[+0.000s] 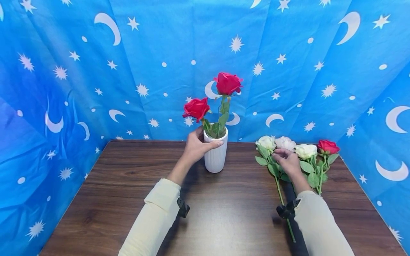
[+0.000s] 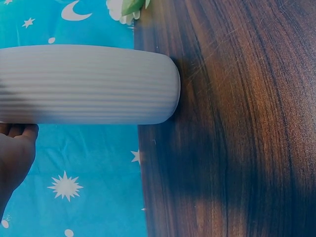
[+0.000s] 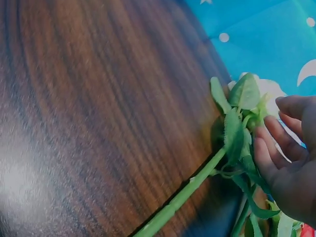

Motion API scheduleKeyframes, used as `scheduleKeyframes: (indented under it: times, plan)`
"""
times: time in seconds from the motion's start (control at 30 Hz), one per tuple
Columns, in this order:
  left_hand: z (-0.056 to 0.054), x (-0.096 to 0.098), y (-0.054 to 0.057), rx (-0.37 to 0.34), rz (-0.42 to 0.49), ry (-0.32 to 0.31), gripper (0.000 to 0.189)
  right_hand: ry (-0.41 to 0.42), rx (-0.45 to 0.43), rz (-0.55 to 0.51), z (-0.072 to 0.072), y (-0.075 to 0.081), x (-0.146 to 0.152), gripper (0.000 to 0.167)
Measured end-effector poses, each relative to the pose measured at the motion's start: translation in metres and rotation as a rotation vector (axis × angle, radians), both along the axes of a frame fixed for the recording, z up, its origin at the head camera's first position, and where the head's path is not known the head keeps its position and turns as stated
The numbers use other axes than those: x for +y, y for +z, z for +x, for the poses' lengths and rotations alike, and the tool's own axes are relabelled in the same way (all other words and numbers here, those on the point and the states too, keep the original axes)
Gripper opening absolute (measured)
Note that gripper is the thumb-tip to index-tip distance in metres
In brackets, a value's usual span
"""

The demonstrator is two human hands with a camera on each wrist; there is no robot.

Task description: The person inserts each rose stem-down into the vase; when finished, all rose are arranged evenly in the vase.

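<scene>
Cloth [image 1: 173, 39], blue with white moons and stars, rises along the left edge of the head view, across the top and down the right side. A dark brown wooden table [image 1: 109, 206] fills the lower part. From the bottom, left of centre, comes a pale cream sleeve [image 1: 153, 217] with a black device [image 1: 183, 207] at the wrist. The left hand [image 1: 198, 145] grips a white ribbed vase [image 1: 216, 156] near its rim, thumb across the front; the vase stands upright just below the frame's centre. In it are two red roses: a lower one [image 1: 196, 108] leaning left and a taller one [image 1: 229, 84] to its right.

At the right of the frame, flowers lie on the table: a greenish-white rose [image 1: 266, 142] first, its long stem running toward the bottom, then a pale pinkish rose [image 1: 285, 143]. The right hand [image 1: 289, 163] is over these two, fingers loosely bent and apparently holding nothing; whether the fingertips touch a leaf or stem cannot be told. Just beyond lie a cream rose [image 1: 305, 151] and, farthest right, a red rose [image 1: 328, 146]. A second cream sleeve [image 1: 321, 224] enters at the lower right.
</scene>
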State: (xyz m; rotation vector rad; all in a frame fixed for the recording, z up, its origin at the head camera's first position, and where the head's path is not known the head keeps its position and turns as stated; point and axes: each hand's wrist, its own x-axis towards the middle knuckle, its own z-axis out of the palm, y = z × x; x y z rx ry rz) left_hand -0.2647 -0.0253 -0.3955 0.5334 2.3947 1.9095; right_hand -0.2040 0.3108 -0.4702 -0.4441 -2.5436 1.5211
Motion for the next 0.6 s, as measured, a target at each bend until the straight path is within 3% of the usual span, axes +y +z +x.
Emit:
scheduleKeyframes:
  times: [0.13, 0.27, 0.6]
  plan:
    - [0.0, 0.0, 0.0, 0.006, 0.002, 0.0, 0.067, 0.005, -0.057, 0.143, 0.0, -0.005, 0.0, 0.043]
    - [0.0, 0.0, 0.0, 0.014, 0.002, -0.004, 0.066, 0.021, -0.091, 0.189, 0.0, -0.01, 0.0, 0.044]
    - [0.001, 0.0, -0.001, 0.009, 0.013, -0.006, 0.066, -0.041, -0.108, 0.274, 0.0, -0.02, -0.005, 0.041]
